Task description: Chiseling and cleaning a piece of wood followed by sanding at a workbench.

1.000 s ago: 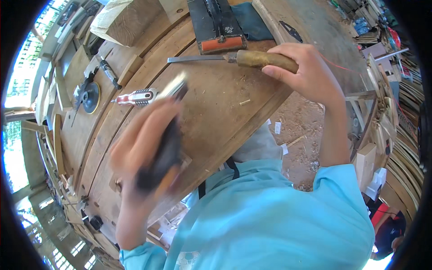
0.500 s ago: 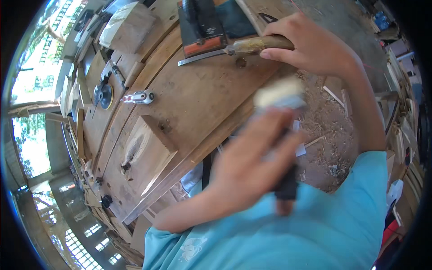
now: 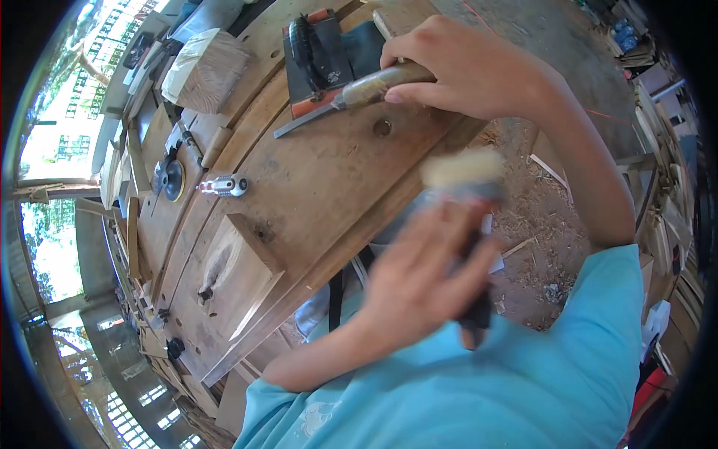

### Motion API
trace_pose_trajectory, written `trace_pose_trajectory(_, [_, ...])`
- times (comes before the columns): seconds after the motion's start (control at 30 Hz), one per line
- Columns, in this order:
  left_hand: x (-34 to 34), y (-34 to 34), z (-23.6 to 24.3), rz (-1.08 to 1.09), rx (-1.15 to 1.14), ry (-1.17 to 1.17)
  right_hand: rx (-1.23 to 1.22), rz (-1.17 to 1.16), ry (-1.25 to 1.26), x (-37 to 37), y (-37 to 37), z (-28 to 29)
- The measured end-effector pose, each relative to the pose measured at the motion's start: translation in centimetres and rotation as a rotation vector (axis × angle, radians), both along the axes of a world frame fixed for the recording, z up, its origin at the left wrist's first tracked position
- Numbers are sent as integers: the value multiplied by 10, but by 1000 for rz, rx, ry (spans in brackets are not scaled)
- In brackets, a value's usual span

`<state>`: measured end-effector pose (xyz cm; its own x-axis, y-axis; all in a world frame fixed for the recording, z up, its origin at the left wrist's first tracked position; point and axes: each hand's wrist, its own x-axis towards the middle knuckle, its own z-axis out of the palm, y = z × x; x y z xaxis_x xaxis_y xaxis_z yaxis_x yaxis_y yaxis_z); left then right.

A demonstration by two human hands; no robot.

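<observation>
My left hand [image 3: 415, 277], blurred, is closed on a wide brush [image 3: 464, 176] with pale bristles and a dark handle, held past the bench's front edge, before my shirt. My right hand [image 3: 464, 71] grips the wooden handle of a chisel [image 3: 366, 90]; its blade angles down-left over the workbench [image 3: 329, 179]. Just behind the blade lies a black tool [image 3: 314, 52] with orange edges, beside a dark cloth [image 3: 363, 49]. A red-and-silver screwdriver handle [image 3: 224, 186] and a wooden piece [image 3: 239, 269] rest on the bench farther left.
A wooden block [image 3: 206, 71], a disc power tool [image 3: 170, 179] and wood strips [image 3: 134, 161] occupy the bench's far side. A black knob [image 3: 174, 347] is at its left end. Shavings and offcuts litter the floor [image 3: 538, 247]; stacked boards [image 3: 654, 172] stand at right.
My left hand has swung right with the brush, from over the bench to past its edge, uncovering the wooden piece. My right hand has shifted farther away with the chisel, now beside the black tool.
</observation>
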<state>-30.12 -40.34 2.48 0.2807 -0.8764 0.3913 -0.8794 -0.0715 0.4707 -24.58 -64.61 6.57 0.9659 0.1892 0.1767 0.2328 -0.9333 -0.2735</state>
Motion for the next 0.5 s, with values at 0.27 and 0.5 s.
trace_pose_trajectory(0.27, [17,-33,-34,-204,21,473,27,73,85,17,16,-18])
trace_pose_trajectory(0.5, [22,37,-28,-248,63,184,65,90,88,12,55,-47])
